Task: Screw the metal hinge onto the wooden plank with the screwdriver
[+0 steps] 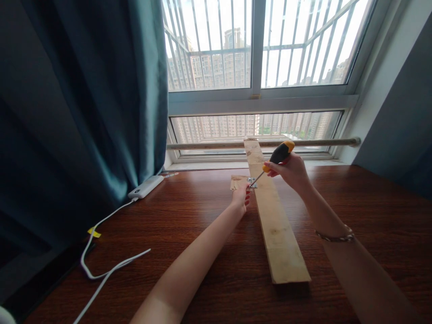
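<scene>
Red-brown wooden worktop (pixel 202 265) by barred window (pixel 216 63). Long pale wood board (pixel 280 234) lies on it. Black-and-yellow screwdriver (pixel 279 153) slants; right hand (pixel 293 172) has grip closed on it. Left hand (pixel 240 196) near tip; cannot tell its grip. Short pale wood piece (pixel 237 181) beside board. Small silver metal plate (pixel 254 181) at board edge. Slant could make tip slip, poke left hand.

White block (pixel 146 186) chilling near the table's (pixel 189 202) far left corner — white cable (pixel 116 267) plugged in, blue curtain (pixel 111 90) hogging the left edge.

Both arms (pixel 199 256) outstretched, left fingers (pixel 248 198) curled, right fingers (pixel 275 167) closed, slightly higher
</scene>
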Demonstrator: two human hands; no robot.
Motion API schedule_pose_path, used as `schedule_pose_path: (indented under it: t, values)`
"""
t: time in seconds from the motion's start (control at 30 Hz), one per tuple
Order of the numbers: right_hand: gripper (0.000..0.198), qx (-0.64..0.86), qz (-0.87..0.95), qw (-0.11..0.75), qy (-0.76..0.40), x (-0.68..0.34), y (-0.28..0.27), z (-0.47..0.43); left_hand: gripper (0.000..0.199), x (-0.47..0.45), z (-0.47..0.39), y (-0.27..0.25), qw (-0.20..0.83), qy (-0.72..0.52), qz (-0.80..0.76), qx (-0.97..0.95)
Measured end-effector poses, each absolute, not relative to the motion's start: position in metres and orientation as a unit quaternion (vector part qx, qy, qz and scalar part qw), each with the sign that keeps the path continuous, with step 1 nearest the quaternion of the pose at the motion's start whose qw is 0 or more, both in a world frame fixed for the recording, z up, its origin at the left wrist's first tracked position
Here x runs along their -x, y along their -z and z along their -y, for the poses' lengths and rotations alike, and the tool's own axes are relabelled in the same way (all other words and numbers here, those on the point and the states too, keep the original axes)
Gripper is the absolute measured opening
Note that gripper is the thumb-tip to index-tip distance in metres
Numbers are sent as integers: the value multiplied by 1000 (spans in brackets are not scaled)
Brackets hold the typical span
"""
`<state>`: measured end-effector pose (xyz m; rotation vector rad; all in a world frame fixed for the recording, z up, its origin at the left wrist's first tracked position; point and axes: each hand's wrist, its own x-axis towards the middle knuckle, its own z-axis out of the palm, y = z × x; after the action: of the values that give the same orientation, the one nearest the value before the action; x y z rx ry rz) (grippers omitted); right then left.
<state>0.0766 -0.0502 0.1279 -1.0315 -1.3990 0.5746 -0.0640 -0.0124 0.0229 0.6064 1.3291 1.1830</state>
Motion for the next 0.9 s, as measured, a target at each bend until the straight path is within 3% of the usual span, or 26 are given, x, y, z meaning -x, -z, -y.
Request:
schedule_pose_path:
  t: [0.37,0.9]
  values:
    - [40,406,617,556,-380,-86,-132,50,21,69,13,-32,629,-484,-559,-242]
    - [37,410,627,560,-354,-81,-132,53,23,71,10,-28,623,-472,-570,-253]
